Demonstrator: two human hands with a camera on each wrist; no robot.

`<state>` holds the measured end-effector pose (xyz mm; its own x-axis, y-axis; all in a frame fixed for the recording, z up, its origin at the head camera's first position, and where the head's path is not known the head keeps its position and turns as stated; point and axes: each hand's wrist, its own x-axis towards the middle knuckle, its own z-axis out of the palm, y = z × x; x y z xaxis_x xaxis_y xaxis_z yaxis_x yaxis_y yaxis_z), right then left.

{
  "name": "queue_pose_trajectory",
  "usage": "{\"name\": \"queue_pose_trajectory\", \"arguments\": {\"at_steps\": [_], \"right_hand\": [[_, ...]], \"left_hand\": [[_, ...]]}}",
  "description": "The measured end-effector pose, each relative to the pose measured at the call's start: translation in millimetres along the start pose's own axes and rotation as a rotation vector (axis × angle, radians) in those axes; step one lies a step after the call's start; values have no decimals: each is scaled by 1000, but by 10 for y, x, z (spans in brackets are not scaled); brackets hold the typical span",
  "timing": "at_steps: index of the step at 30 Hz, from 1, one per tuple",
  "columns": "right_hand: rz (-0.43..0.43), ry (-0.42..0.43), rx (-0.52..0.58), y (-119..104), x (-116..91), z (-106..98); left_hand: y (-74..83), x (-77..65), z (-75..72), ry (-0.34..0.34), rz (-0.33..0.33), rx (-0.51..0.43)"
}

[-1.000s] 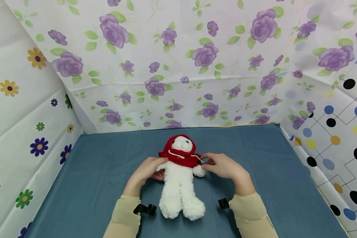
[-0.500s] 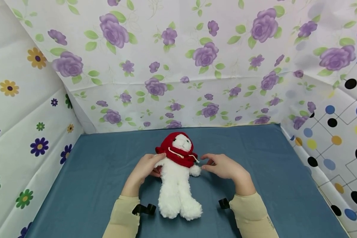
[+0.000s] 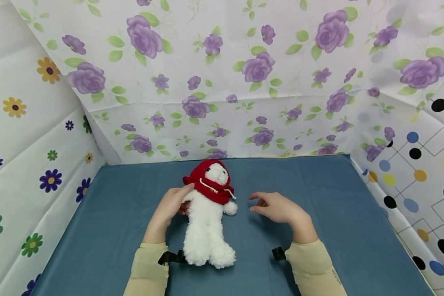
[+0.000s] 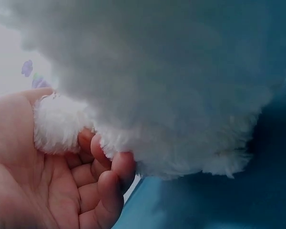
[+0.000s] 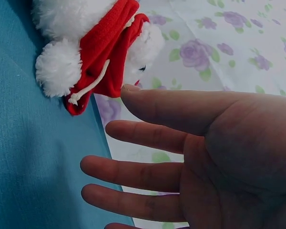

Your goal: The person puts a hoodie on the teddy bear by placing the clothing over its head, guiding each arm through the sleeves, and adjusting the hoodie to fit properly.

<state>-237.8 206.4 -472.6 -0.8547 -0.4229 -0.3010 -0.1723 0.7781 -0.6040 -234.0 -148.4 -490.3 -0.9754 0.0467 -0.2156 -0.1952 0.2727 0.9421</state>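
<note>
A white plush toy (image 3: 203,222) in a red hood (image 3: 207,187) with cream drawstrings lies face up, tilted a little, on the blue cloth. My left hand (image 3: 170,203) grips it at its arm and side, thumb on top near the hood's edge and fingers beneath. In the left wrist view those fingers (image 4: 121,167) curl under the white fur (image 4: 181,143). My right hand (image 3: 279,209) is apart from the toy, to its right, with relaxed fingers and nothing in them. In the right wrist view the toy's paw (image 5: 59,67) and the red hood (image 5: 102,52) show beyond the thumb.
Blue cloth (image 3: 318,197) covers the table. A white sheet with purple roses (image 3: 259,68) stands at the back, a flower-print sheet (image 3: 29,144) at the left, and a dotted sheet (image 3: 410,185) at the right. Black straps (image 3: 278,253) sit at the wrists.
My left hand has drawn the plush toy leftward and slightly away from me, turning it a little. The right hand, at first touching the toy's hood and paw, has let go and stayed in place.
</note>
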Motion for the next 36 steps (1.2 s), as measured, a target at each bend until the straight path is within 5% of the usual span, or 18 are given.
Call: {"name": "queue_pose_trajectory", "arguments": {"at_steps": [14, 23, 31, 36], "right_hand": [[-12, -16, -6, 2, -5, 0], [-17, -23, 2, 0, -13, -14], [-19, -20, 1, 3, -21, -9], [-25, -13, 1, 14, -29, -15]], "left_hand": [[55, -80, -170, 26, -57, 39], [101, -124, -253, 54, -21, 130], [155, -186, -282, 13, -34, 121], [231, -259, -352, 83, -27, 189]]}}
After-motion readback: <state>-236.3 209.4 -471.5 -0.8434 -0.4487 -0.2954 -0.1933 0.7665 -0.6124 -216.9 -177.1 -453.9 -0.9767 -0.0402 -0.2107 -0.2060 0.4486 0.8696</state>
